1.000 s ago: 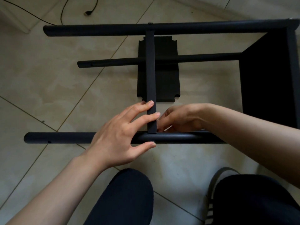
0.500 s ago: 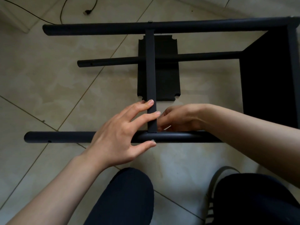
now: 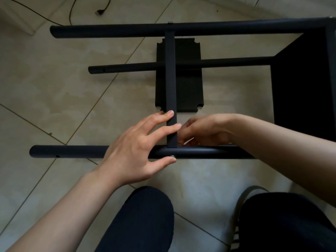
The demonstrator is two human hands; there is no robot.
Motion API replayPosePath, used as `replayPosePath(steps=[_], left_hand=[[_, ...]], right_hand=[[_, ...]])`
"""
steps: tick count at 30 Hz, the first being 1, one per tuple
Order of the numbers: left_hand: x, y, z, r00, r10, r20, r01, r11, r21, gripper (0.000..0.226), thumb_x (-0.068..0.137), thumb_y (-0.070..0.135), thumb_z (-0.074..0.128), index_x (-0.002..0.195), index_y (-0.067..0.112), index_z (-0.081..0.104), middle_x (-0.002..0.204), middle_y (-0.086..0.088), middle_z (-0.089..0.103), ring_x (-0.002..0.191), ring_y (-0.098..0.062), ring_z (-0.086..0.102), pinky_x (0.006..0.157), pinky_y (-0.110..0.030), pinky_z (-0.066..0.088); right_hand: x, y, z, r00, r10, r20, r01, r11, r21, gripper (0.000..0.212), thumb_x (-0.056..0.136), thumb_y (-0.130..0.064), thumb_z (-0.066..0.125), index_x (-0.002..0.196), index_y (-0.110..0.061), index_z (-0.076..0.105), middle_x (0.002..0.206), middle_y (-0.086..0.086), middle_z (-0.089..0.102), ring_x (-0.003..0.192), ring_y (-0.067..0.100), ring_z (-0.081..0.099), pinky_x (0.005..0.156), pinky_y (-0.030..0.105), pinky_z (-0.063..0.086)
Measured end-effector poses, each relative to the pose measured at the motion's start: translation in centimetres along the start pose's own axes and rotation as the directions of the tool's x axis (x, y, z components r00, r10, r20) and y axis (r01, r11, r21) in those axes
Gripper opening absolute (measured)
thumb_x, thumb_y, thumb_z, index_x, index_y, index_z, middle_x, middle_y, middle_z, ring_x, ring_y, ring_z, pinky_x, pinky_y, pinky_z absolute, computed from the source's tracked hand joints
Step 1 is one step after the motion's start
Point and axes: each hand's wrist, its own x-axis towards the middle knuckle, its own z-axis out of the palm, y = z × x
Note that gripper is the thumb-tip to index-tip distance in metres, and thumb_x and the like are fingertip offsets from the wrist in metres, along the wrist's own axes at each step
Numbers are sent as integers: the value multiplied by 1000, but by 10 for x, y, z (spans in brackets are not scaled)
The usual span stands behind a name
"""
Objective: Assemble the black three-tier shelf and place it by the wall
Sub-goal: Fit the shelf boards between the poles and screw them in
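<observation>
Hiding behind the crossbar (image 3: 171, 88), right hand (image 3: 205, 130) fingertips blur.

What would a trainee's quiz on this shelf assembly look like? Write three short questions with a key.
1. True or false: the crossbar spans the near tube and far tube.
2. Which of the two hands touches the screw head with its thumb?
3. The loose shelf panel lies: A) on the floor, B) on a knee.

Key: 1 true. 2 the left hand; the right hand works beside the joint. 3 A.
</observation>
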Motion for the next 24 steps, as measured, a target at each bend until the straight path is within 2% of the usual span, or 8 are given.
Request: replayPosePath(steps=[2,5,7,10,12,18,22,24], left_hand=[[0,0,0,1000,-2,-2,2,1000,0,69,85,60,53,147,30,47,158,5,35,144,-18,38,102,-34,44],[-1,0,0,1000,-3,-8,3,1000,-11,68,85,60,54,146,29,48,158,5,36,143,-18,39,103,-35,45],[0,0,0,1000,-2,-9,2,1000,-12,68,85,60,54,146,29,48,158,6,36,143,-18,40,102,-36,46],[0,0,-1,1000,-2,-3,2,1000,-8,69,86,61,53,147,30,47,158,6,34,143,-18,39,99,-35,47],[0,0,-1,1000,-2,0,2,1000,-7,69,86,61,52,147,30,47,158,6,34,144,-18,38,98,-35,48],[0,0,0,1000,5,-11,-5,1000,-11,68,86,60,54,146,29,48,158,5,36,143,-19,40,100,-37,48],[0,-1,0,1000,5,-9,-5,1000,-13,69,86,60,54,147,29,48,158,5,35,143,-19,39,101,-37,47],[-1,-1,0,1000,3,-7,-3,1000,-9,69,86,61,53,147,29,47,158,6,34,144,-18,39,101,-36,47]], right_hand=[[-1,-1,0,1000,14,-17,-14,1000,-2,25,91,-8,61,69,-14,72,74,3,68,65,11,68,66,25,56],[2,2,2,999,10,-46,-11,1000,-13,9,91,-12,63,83,-12,66,67,-2,71,61,7,69,58,19,56],[3,3,3,1000,4,-28,-5,1000,-26,9,91,-16,64,84,-13,69,72,-1,72,66,8,69,61,20,57],[1,3,-1,1000,-7,5,7,1000,7,24,91,-10,60,72,-15,73,79,4,67,71,11,68,70,25,56],[0,2,-3,1000,3,13,-3,1000,5,21,92,-9,59,76,-13,72,83,6,67,77,15,67,80,30,55],[1,0,3,999,4,-38,-5,1000,-17,10,93,-9,60,86,-9,67,73,2,69,62,8,68,57,19,55],[-1,0,-2,1000,-2,-1,2,1000,-17,14,93,-9,59,83,-11,68,79,3,69,69,11,68,66,24,56],[-2,0,-3,1000,9,-4,-9,998,-59,11,94,-13,61,87,-11,69,81,3,69,69,10,68,64,23,55]])
